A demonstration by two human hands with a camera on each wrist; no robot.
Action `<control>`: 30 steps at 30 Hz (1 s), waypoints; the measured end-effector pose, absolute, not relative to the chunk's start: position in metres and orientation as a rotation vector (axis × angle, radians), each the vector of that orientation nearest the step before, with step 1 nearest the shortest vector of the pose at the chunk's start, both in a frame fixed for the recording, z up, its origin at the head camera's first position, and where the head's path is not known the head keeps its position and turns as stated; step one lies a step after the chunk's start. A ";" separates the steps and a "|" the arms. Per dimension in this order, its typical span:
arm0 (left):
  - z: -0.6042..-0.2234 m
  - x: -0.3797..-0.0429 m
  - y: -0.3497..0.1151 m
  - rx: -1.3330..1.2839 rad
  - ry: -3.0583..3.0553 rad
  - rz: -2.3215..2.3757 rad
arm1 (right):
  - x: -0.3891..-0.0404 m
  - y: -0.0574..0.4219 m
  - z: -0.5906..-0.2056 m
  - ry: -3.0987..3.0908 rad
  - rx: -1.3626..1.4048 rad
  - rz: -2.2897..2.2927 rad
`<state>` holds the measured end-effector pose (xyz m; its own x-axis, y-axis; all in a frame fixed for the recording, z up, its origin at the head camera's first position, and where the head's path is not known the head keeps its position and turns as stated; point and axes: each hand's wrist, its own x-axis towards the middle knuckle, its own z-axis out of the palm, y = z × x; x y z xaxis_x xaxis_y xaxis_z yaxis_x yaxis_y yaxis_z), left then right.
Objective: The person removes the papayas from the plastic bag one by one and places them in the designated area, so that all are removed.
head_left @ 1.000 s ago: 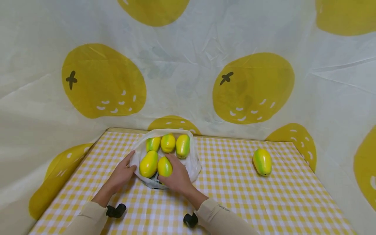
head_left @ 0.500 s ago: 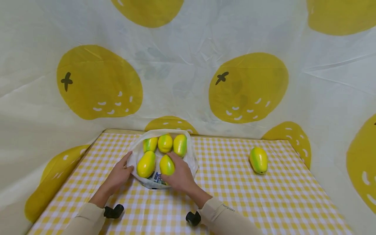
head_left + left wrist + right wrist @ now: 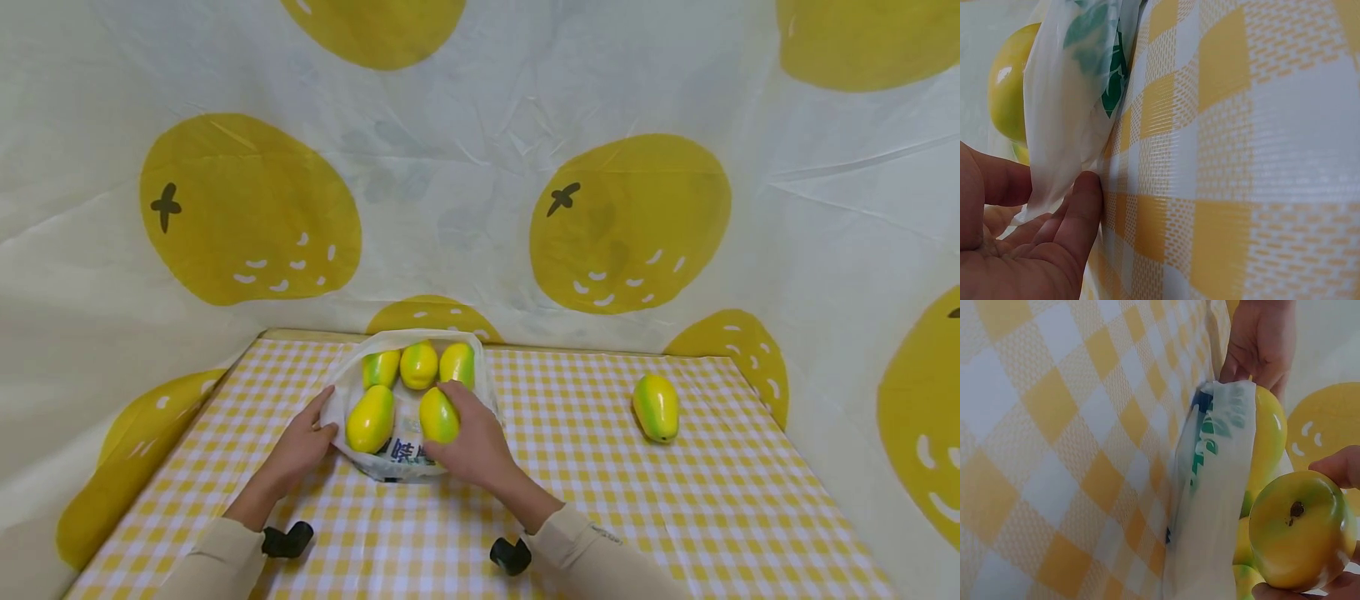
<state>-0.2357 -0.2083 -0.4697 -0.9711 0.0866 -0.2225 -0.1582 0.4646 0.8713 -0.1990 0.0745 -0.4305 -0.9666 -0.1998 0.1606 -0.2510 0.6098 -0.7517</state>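
Note:
A white plastic bag (image 3: 408, 468) with its mouth spread wide lies on the table in the head view, several yellow-green papayas (image 3: 370, 419) inside. My left hand (image 3: 297, 442) holds the bag's left rim. In the left wrist view its thumb and fingers (image 3: 1082, 215) lie on either side of the plastic (image 3: 1063, 119). My right hand (image 3: 474, 437) grips one papaya (image 3: 438, 417) over the bag's right front part. The right wrist view shows that papaya's (image 3: 1300, 531) brown-spotted end between thumb and fingers, just above the bag's edge (image 3: 1210, 506).
One more papaya (image 3: 656, 408) lies on the right side of the checked tablecloth (image 3: 585, 467). Behind the table hangs a pale curtain (image 3: 450, 200) printed with big yellow fruit. Blue print shows on the bag's inside.
My right hand has shifted right with its papaya, away from the front left one, uncovering the print inside the bag. The left hand keeps its hold on the rim. The head view has turned slightly.

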 end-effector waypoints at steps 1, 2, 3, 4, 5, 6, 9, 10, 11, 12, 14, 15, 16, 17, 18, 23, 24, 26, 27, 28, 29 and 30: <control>-0.469 -0.236 -0.208 -0.067 2.479 1.510 | -0.199 0.076 -0.430 -2.766 0.383 1.296; -0.469 -0.236 -0.208 -0.069 2.478 1.511 | -0.199 0.078 -0.429 -2.766 0.383 1.278; -0.469 -0.236 -0.209 -0.071 2.477 1.513 | -0.199 0.079 -0.429 -2.762 0.385 1.263; -0.469 -0.235 -0.209 -0.069 2.477 1.514 | -0.199 0.080 -0.428 -2.759 0.386 1.249; -0.469 -0.236 -0.209 -0.064 2.478 1.514 | -0.200 0.082 -0.427 -2.755 0.388 1.242; -0.469 -0.236 -0.209 -0.060 2.479 1.514 | -0.199 0.083 -0.427 -2.753 0.390 1.236; -0.470 -0.236 -0.210 -0.069 2.478 1.512 | -0.199 0.088 -0.424 -2.738 0.404 1.222; -0.471 -0.236 -0.210 -0.069 2.480 1.508 | -0.198 0.090 -0.423 -2.736 0.405 1.224; -0.471 -0.236 -0.210 -0.071 2.478 1.507 | -0.198 0.092 -0.423 -2.734 0.406 1.221; -0.471 -0.236 -0.210 -0.073 2.475 1.509 | -0.198 0.094 -0.422 -2.732 0.407 1.216; -0.471 -0.237 -0.210 -0.075 2.474 1.510 | -0.197 0.097 -0.421 -2.719 0.409 1.204; -0.471 -0.236 -0.210 -0.072 2.474 1.511 | -0.198 0.099 -0.421 -2.715 0.407 1.197; -0.471 -0.236 -0.209 -0.072 2.475 1.509 | -0.198 0.101 -0.421 -2.711 0.406 1.185; -0.471 -0.236 -0.209 -0.076 2.474 1.510 | -0.198 0.103 -0.420 -2.703 0.407 1.174; -0.471 -0.235 -0.209 -0.079 2.476 1.508 | -0.198 0.104 -0.420 -2.698 0.405 1.169; -0.471 -0.234 -0.209 -0.084 2.486 1.493 | -0.201 0.113 -0.417 -2.686 0.382 1.162; -0.471 -0.234 -0.209 -0.085 2.487 1.492 | -0.202 0.115 -0.417 -2.687 0.371 1.163; -0.471 -0.235 -0.209 -0.085 2.486 1.491 | -0.203 0.120 -0.416 -2.688 0.353 1.156; -0.471 -0.235 -0.209 -0.083 2.487 1.487 | -0.203 0.122 -0.415 -2.688 0.344 1.153; -0.471 -0.235 -0.209 -0.087 2.486 1.490 | -0.204 0.124 -0.415 -2.688 0.339 1.152; -0.471 -0.235 -0.210 -0.089 2.486 1.490 | -0.204 0.126 -0.414 -2.686 0.334 1.149; -0.471 -0.236 -0.210 -0.092 2.487 1.490 | -0.205 0.129 -0.414 -2.686 0.329 1.146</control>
<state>-0.2358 -0.2096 -0.4707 -0.9691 0.0689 -0.2368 -0.1763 0.4776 0.8607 -0.2050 0.1286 -0.4139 -0.9547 -0.1237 0.2707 -0.2810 0.6741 -0.6831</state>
